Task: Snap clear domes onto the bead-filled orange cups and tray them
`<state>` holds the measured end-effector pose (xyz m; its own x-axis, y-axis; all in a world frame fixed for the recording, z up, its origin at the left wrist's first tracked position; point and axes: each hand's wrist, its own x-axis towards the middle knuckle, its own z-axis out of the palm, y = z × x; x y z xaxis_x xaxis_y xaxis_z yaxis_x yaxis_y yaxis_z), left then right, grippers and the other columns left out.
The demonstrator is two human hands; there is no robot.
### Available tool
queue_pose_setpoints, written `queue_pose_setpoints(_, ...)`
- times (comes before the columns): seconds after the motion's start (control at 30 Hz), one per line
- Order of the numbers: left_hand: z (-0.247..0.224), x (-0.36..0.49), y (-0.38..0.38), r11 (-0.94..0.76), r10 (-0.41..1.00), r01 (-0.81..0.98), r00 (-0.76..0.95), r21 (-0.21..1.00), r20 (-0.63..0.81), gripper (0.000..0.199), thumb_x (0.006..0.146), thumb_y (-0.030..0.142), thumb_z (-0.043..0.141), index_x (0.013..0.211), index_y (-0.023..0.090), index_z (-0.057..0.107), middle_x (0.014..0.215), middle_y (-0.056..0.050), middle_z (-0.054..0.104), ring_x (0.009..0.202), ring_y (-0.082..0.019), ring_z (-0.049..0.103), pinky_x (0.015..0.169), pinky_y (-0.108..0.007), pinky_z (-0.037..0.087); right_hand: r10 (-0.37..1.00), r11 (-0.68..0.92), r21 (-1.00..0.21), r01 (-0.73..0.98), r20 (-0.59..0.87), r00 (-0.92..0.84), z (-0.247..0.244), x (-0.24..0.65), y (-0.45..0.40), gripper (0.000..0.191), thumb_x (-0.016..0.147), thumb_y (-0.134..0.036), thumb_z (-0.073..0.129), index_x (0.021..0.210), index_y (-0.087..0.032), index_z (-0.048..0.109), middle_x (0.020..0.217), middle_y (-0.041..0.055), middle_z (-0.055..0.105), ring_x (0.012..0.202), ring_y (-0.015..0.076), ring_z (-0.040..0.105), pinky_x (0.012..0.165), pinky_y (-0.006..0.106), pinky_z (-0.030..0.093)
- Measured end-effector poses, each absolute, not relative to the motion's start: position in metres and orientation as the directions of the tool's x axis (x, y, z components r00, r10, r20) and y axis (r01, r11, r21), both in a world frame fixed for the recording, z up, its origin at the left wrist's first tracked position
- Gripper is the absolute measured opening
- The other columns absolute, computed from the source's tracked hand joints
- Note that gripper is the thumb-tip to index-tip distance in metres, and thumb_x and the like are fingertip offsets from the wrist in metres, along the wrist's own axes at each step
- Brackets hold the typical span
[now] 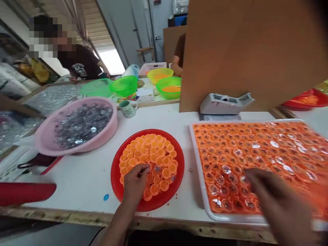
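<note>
My left hand [134,184] is over the near part of a round red plate [115,181]. Its thumb and fingers are pinched together; whatever they hold, if anything, is hidden. Small round orange cups [153,150] lie in rows on the plate, and a few clear bits show among them. To the right, a white-rimmed tray [199,171] is filled with rows of orange cups [228,150] with shiny clear tops and dark contents. Above its near part is my right hand [279,201], smeared by motion, so its fingers cannot be made out.
A pink basin [107,131] of shiny clear pieces stands at left, with a mug [128,108] beside it. Behind the tray are a grey plastic device [222,104] and a cardboard panel [246,51]. Green bowls [125,85] and two people [79,61] are across the table.
</note>
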<state>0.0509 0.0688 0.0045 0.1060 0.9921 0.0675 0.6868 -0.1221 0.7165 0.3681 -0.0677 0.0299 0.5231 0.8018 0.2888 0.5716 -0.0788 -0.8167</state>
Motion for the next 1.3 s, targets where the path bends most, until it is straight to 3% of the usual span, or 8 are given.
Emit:
queue_pose_setpoints(0.17,-0.015,0.04,0.067,-0.224,0.974,0.722,0.196,0.655,0.117,0.017,0.086,0.021,0.052,0.087,0.021,0.069,0.09,-0.005,0.069,0.088,-0.023,0.062,0.078,-0.038,0.051,0.99,0.068,-0.714,0.697,0.132,0.039,0.004,0.257,-0.027,0.027,0.09,-0.012,0.045,0.093,-0.022,0.07,0.083,0.0056,0.068,0.074,0.0205,0.066,0.062,0.029,0.053)
queue_pose_setpoints(0.3,-0.015,0.052,0.068,-0.321,0.943,0.722,0.307,0.614,0.132,0.012,0.086,0.02,0.056,0.083,0.022,0.068,0.09,-0.005,0.062,0.092,-0.025,0.053,0.081,-0.041,0.044,1.0,0.007,-0.601,0.799,0.017,0.004,-0.006,0.23,-0.011,0.026,0.087,-0.006,0.045,0.083,-0.018,0.069,0.08,0.0079,0.065,0.076,0.0227,0.063,0.067,0.033,0.05)
queue_pose_setpoints(0.5,-0.02,0.064,0.071,-0.366,0.92,0.692,0.369,0.622,0.131,0.021,0.084,0.011,0.057,0.067,0.021,0.064,0.085,-0.004,0.061,0.091,-0.024,0.051,0.08,-0.041,0.04,1.0,0.005,-0.692,0.722,0.006,0.0,-0.009,0.226,-0.007,0.022,0.088,-0.007,0.049,0.086,-0.018,0.068,0.082,0.0062,0.064,0.075,0.0203,0.062,0.069,0.031,0.048)
queue_pose_setpoints(0.8,0.004,0.039,0.055,-0.075,0.945,0.523,0.309,0.849,-0.106,0.017,0.084,0.014,0.058,0.084,0.024,0.072,0.082,0.0,0.073,0.077,-0.017,0.068,0.067,-0.027,0.053,0.996,0.045,-0.938,0.342,0.07,0.059,0.001,0.203,0.007,0.026,0.088,-0.015,0.059,0.111,-0.025,0.065,0.091,0.0022,0.065,0.074,0.0144,0.06,0.064,0.024,0.048)
queue_pose_setpoints(0.93,0.015,0.043,0.044,0.224,0.924,0.288,0.242,0.931,-0.297,0.015,0.073,0.013,0.067,0.084,0.023,0.068,0.076,0.003,0.072,0.075,-0.016,0.069,0.07,-0.025,0.054,0.999,0.016,-0.95,0.311,0.028,0.036,0.003,0.197,0.009,0.011,0.085,-0.014,0.061,0.085,-0.022,0.068,0.079,0.0013,0.064,0.072,0.015,0.059,0.063,0.025,0.046)
queue_pose_setpoints(1.07,0.014,0.038,0.041,0.265,0.898,0.245,0.29,0.933,-0.331,0.021,0.068,0.009,0.066,0.085,0.021,0.065,0.078,0.002,0.071,0.079,-0.017,0.069,0.074,-0.026,0.054,0.993,-0.094,-0.947,0.306,-0.109,-0.033,0.0,0.197,0.002,0.008,0.086,-0.016,0.058,0.084,-0.021,0.064,0.073,0.0005,0.062,0.067,0.0151,0.057,0.059,0.025,0.044)
queue_pose_setpoints(1.17,0.006,0.026,0.049,0.11,0.912,0.375,0.33,0.92,-0.243,0.018,0.078,0.013,0.061,0.093,0.022,0.063,0.085,0.0,0.072,0.082,-0.017,0.069,0.074,-0.027,0.055,0.986,-0.134,-0.948,0.289,-0.156,-0.055,-0.003,0.197,-0.004,0.008,0.086,-0.017,0.056,0.083,-0.019,0.063,0.073,0.001,0.06,0.066,0.015,0.056,0.058,0.025,0.043)
queue_pose_setpoints(1.3,-0.01,0.013,0.071,-0.219,0.97,0.696,0.23,0.684,0.077,0.019,0.086,0.022,0.057,0.104,0.022,0.064,0.103,-0.007,0.065,0.101,-0.026,0.059,0.087,-0.043,0.05,0.957,-0.288,-0.955,0.073,-0.29,-0.009,-0.01,0.197,-0.006,0.011,0.086,-0.029,0.06,0.083,-0.019,0.057,0.068,-0.0023,0.055,0.056,0.0122,0.054,0.051,0.023,0.045)
